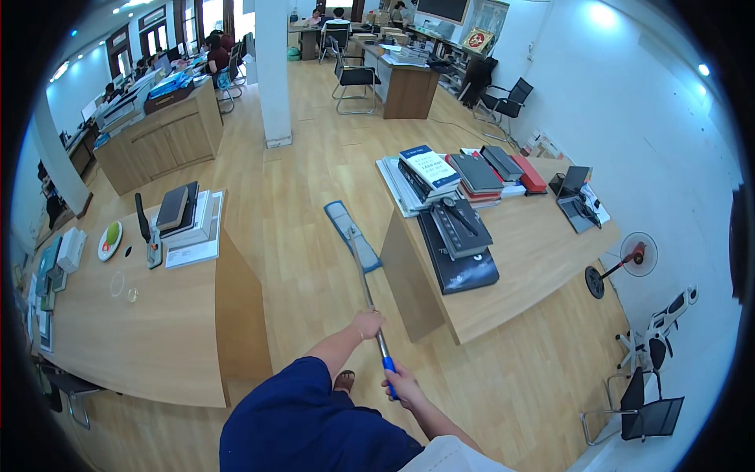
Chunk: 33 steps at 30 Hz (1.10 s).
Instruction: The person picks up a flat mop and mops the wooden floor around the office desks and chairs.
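A flat mop [354, 234] with a blue-edged grey pad lies against the wooden floor in the gap between two desks. Its metal pole slants back toward me and ends in a blue grip. My left hand [367, 323] is closed around the metal pole partway up. Lower down, my right hand [403, 385] wraps round the blue grip near the pole's end. The pad sits close to the side panel of the right desk [543, 228].
Books and folders [458, 228] are stacked on the right desk's near-left corner. The left desk [149, 322] bears books, a stapler [153, 252] and a plate of fruit [110, 241]. A white pillar [273, 79] stands ahead. At right are a fan [633, 253] and chairs [653, 417]. People sit farther back.
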{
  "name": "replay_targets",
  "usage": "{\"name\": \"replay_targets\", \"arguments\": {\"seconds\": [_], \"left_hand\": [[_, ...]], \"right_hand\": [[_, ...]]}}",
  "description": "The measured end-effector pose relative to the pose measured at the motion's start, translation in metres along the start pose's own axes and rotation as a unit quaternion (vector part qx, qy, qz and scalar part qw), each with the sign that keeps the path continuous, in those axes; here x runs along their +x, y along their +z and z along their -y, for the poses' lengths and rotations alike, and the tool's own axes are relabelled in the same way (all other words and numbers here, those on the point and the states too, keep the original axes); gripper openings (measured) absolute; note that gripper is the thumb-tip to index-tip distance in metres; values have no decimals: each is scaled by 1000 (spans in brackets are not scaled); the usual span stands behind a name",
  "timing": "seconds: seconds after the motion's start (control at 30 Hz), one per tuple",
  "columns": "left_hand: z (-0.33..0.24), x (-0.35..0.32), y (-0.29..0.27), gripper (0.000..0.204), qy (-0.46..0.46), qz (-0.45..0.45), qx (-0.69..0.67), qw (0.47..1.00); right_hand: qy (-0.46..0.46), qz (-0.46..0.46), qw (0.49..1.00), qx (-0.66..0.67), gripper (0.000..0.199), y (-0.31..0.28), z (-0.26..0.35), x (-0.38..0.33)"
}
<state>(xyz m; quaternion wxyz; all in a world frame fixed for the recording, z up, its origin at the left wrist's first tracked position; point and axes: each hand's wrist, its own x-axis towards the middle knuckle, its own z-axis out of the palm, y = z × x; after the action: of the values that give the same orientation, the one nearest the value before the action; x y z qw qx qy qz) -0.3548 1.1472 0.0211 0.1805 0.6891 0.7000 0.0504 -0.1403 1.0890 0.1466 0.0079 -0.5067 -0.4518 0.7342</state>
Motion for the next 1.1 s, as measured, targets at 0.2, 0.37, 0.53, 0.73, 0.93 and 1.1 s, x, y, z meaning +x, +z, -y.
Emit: {"name": "replay_targets", "arguments": {"seconds": [0.2, 0.37, 0.53, 0.73, 0.93, 1.1], "left_hand": [[43, 17, -13, 14, -71, 5, 30, 997], [2, -12, 31, 14, -47, -49, 32, 997], [-74, -70, 57, 10, 51, -51, 34, 997], [-218, -144, 79, 13, 240, 74, -72, 965], [-375, -199, 79, 31, 425, 262, -125, 857], [-432, -232, 84, 29, 455, 296, -206, 814]], "right_hand": [[-29, -11, 998, -63, 45, 12, 15, 50], [3, -26, 993, -118, 52, -12, -15, 12], [-15, -27, 985, -167, 56, -56, -67, -86], [-37, -99, 971, -212, 50, -112, -149, -263], [-23, -228, 946, -227, 41, -144, -190, -454], [-67, -275, 943, -177, 48, -177, -249, -525]]}}
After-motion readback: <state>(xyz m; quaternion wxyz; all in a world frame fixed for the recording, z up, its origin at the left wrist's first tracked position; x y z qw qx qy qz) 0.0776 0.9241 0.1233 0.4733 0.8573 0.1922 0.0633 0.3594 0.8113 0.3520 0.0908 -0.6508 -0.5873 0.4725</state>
